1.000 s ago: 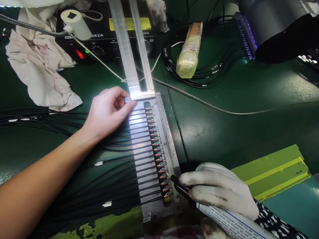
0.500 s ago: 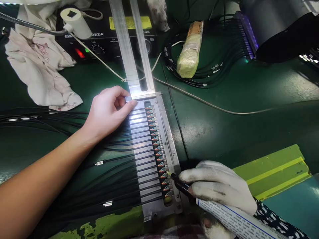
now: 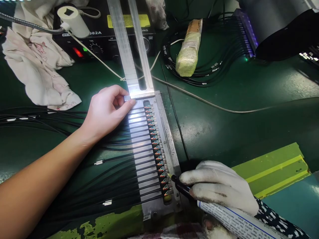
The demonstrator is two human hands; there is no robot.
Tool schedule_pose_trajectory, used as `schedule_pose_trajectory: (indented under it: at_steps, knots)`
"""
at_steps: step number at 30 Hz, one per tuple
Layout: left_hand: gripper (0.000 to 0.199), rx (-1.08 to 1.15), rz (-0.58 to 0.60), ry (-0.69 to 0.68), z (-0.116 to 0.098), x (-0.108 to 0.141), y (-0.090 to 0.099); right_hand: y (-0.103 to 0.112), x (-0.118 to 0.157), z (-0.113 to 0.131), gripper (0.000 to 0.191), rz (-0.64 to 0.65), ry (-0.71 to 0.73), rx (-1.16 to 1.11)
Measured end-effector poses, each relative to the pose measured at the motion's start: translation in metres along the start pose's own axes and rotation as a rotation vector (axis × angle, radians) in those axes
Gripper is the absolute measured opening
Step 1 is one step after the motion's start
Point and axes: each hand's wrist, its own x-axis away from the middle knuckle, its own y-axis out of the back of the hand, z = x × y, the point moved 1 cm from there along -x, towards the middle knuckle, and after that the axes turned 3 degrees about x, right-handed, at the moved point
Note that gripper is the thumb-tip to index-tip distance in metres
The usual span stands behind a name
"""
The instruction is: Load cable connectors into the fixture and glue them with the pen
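My bare left hand (image 3: 106, 108) pinches a small metal tab at the left edge of a hinged metal fixture (image 3: 142, 167), thumb and fingers closed on it. A row of black cables (image 3: 147, 177) lies across the fixture, ending in small connectors (image 3: 159, 157) with orange and green wires showing. My right hand (image 3: 219, 186), in a stained white glove, grips a white printed tube (image 3: 229, 220) with a black nozzle. The nozzle's yellowish tip is at the connectors near the fixture's lower end; whether it touches one I cannot tell. The fixture's slotted cover (image 3: 133, 76) is swung back, away from me.
Behind stands a black control box (image 3: 97, 46) with a white corded switch (image 3: 73, 21) in front. A white cloth (image 3: 47, 66) lies left. Coiled black cables (image 3: 204, 81) surround a tape-wrapped block (image 3: 188, 63). A dark lamp-like hood (image 3: 279, 30) is top right, a yellow-green board (image 3: 276, 169) lower right.
The nozzle tip has moved slightly down along the connector row. My left hand keeps its pinch on the fixture's tab, and the whole view has shifted a little.
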Motion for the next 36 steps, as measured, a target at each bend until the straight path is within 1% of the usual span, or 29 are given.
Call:
schedule_pose_trajectory:
  at_steps: [7,10,12,20,23,27,31,35,36]
  knots:
    - [0.024,-0.003,-0.001,-0.009,0.002,0.0,0.0,0.001,-0.004,0.001,0.039,-0.009,-0.019,-0.024]
    - [0.024,-0.004,-0.006,-0.011,0.002,0.0,0.0,0.002,-0.005,0.002,0.04,-0.001,-0.039,-0.017]
    - [0.024,-0.007,-0.008,-0.011,0.002,0.0,0.001,0.002,-0.006,0.001,0.04,0.006,-0.028,-0.025]
    - [0.024,-0.008,-0.01,-0.015,0.002,-0.001,-0.002,-0.001,-0.006,-0.001,0.029,-0.036,0.003,-0.019]
    - [0.024,-0.01,-0.012,-0.014,0.003,0.0,-0.002,-0.002,-0.005,0.001,0.028,-0.03,-0.005,-0.008]
    - [0.024,-0.008,-0.009,-0.008,0.001,0.001,-0.002,-0.003,-0.008,0.003,0.028,-0.056,-0.032,0.005]
    - [0.023,-0.007,0.006,0.004,0.0,0.001,0.0,-0.003,-0.012,0.006,0.03,-0.048,-0.022,0.021]
    - [0.022,-0.005,0.005,0.017,0.0,0.0,0.001,0.002,-0.012,0.015,0.033,-0.111,-0.094,0.039]
    - [0.022,-0.003,0.003,0.018,0.0,0.0,0.001,0.003,-0.011,0.017,0.032,-0.109,-0.113,0.047]
